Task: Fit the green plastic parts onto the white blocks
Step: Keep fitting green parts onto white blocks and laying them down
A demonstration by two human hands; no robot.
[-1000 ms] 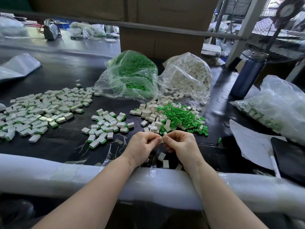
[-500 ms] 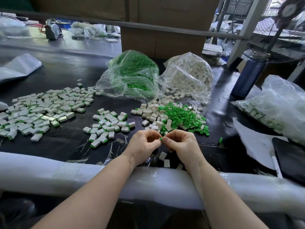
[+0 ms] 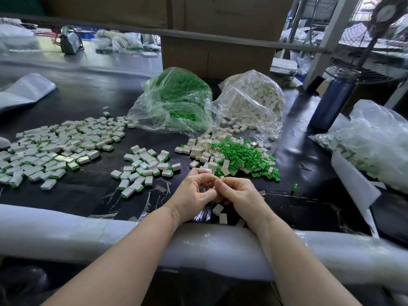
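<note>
Part being fitted is hidden between the fingertips. Left hand (image 3: 194, 195) and right hand (image 3: 239, 195) are together, fingers curled and touching; can't tell what either pinches. The green tip seen 0.5 s ago is now out of sight. Loose green parts (image 3: 242, 154) and white blocks (image 3: 205, 146) lie at 12 o'clock from the hands, finished blocks (image 3: 145, 166) at 10 o'clock. Three white blocks (image 3: 218, 209) are partly hidden under the hands.

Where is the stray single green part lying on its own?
In the head view, the lone green part lies on the black table, right of the right hand, below the green pile.
</note>
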